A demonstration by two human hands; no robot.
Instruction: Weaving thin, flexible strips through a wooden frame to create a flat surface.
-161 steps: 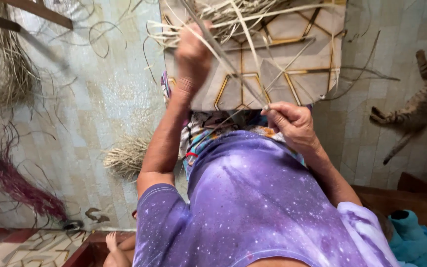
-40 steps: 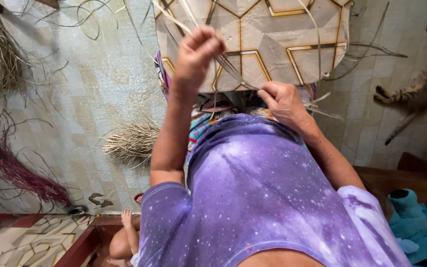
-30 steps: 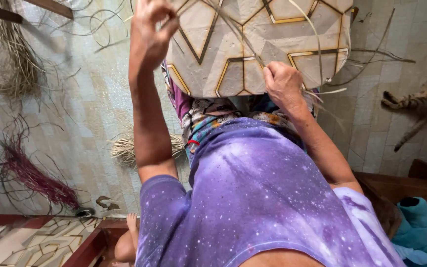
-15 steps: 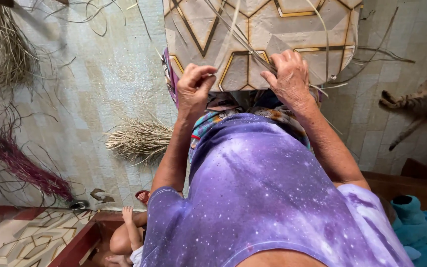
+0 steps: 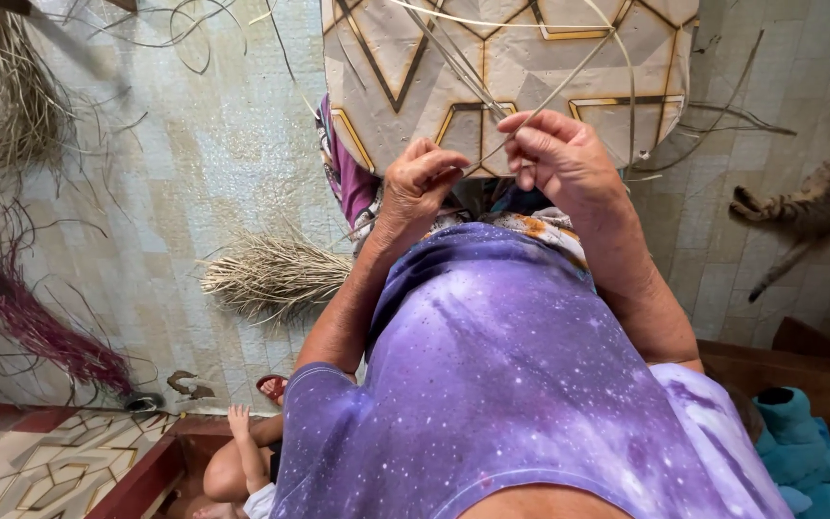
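Thin pale straw strands [image 5: 492, 67] run across a cushion-like board [image 5: 569, 58] with a beige and gold geometric pattern that rests on my lap. My left hand [image 5: 420, 183] is closed on the near ends of the strands at the board's front edge. Just to its right, my right hand [image 5: 559, 154] pinches a strand between thumb and fingers. The two hands sit close together, nearly touching. My purple speckled shirt fills the lower middle of the view and hides my lap.
On the tiled floor lie a pale straw bundle [image 5: 271, 274], a purple-dyed bundle [image 5: 36, 327] at left and a dry heap [image 5: 2, 91] top left. A cat [image 5: 818, 207] lies at right. A doll [image 5: 242, 461] and a teal plush toy [image 5: 799, 452] sit low.
My left hand rose high with strands a second ago, then came down to the board's front edge. Both hands have drawn together on the strands there.
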